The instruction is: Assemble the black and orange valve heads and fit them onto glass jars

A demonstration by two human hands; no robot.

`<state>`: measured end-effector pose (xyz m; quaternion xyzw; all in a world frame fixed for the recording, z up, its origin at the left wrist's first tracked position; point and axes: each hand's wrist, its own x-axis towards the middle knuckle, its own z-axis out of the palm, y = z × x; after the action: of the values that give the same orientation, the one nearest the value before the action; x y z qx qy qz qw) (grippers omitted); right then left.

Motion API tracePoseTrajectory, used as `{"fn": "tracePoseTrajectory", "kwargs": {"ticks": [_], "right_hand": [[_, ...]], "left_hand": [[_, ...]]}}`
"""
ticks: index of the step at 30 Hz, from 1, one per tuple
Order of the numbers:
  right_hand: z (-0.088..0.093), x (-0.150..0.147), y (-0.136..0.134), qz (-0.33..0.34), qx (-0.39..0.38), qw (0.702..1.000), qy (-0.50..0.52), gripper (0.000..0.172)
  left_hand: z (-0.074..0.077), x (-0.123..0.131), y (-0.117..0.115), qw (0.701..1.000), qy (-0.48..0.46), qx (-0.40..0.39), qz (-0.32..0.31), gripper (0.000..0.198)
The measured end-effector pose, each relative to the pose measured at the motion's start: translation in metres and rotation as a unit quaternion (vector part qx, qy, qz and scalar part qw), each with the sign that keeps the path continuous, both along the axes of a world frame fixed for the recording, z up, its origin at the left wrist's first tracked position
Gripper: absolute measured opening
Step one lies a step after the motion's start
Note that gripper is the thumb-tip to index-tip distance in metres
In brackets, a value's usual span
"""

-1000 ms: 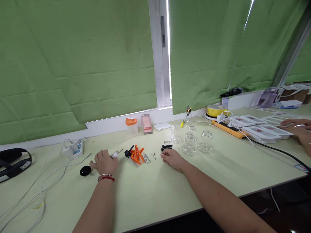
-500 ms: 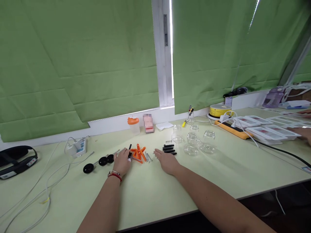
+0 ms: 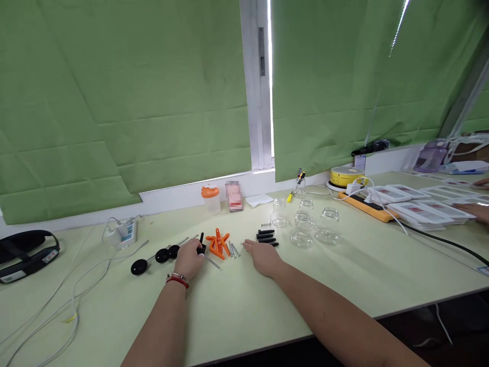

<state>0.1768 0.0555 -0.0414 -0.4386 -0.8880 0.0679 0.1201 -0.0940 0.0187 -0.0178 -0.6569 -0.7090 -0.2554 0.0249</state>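
My left hand (image 3: 189, 259) is closed around a black plastic piece (image 3: 201, 250) with an upright black stem. A thin metal rod (image 3: 212, 262) juts from that hand toward the lower right. Just beyond lie orange pronged plastic parts (image 3: 217, 244) and several metal screws (image 3: 234, 250). My right hand (image 3: 264, 259) rests low on the table with fingers stretched out, its tips beside something tiny I cannot make out. Behind it are black ridged parts (image 3: 266, 237) and a spring (image 3: 266, 225). Left of my left hand, black discs on metal rods (image 3: 162, 255) lie on the table.
Several clear glass jars (image 3: 301, 229) stand to the right. At the back are an orange-lidded cup (image 3: 211, 200) and a yellow round container (image 3: 342, 176). White cables and a power strip (image 3: 128, 233) lie left. Another person's hand (image 3: 473, 210) is by stacked cards (image 3: 416, 211) at right.
My left hand has moved slightly left and toward me, drawing the black piece and its rod away from the orange parts. My right hand stays nearly in place.
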Motion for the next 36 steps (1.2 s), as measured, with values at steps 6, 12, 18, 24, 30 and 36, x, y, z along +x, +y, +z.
{"fn": "tracePoseTrajectory", "kwargs": {"ticks": [6,12,18,24,30,36], "right_hand": [[0.0,0.002,-0.003,-0.01,0.014,1.0,0.022,0.034],[0.004,0.006,-0.008,-0.038,0.009,0.999,0.021,0.025],[0.012,0.008,-0.016,-0.029,0.001,0.999,0.025,0.026],[0.014,0.009,-0.02,-0.004,-0.013,0.994,0.106,0.033],[0.014,0.012,-0.019,0.013,-0.065,0.95,0.304,0.026],[0.016,0.017,-0.009,-0.046,-0.213,0.85,0.479,0.013]], "left_hand": [[0.002,0.002,-0.001,0.995,-0.063,0.071,-0.008,0.012],[0.006,0.015,-0.006,0.985,-0.139,0.1,-0.034,0.018],[0.011,0.027,-0.01,0.962,-0.249,0.087,-0.064,0.026],[0.019,0.041,-0.014,0.919,-0.365,0.092,-0.116,0.03],[0.028,0.059,-0.026,0.806,-0.559,-0.022,-0.192,0.033],[0.026,0.072,-0.034,0.708,-0.624,-0.254,-0.212,0.043]]}}
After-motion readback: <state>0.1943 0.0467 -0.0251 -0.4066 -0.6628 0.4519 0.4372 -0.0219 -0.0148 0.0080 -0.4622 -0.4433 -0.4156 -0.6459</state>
